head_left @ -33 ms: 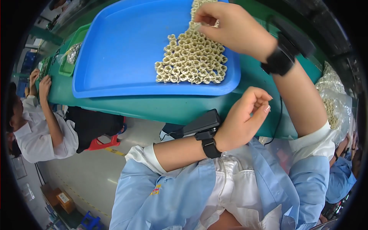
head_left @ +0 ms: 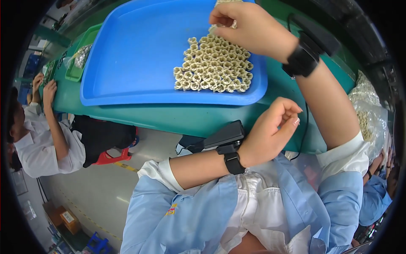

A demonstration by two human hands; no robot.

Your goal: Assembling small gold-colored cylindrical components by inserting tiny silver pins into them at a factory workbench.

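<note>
Right hand (head_left: 256,34): thumb and fingers bent at the pale ring-shaped parts (head_left: 213,67) — I cannot tell whether they grasp one. The parts stand clustered on the right of the blue tray (head_left: 131,59). Left hand (head_left: 268,135): loosely curled — contents hidden from me — by the green table's (head_left: 169,120) near edge.

Right hand (head_left: 249,31) extended forward, fingers (head_left: 218,15) bent, left hand (head_left: 268,135) farther back, loosely curled

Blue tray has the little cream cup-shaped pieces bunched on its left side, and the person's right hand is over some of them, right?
Not quite: the head view shows the cream pieces bunched on the blue tray's right side. The right hand is over some of them.
</note>
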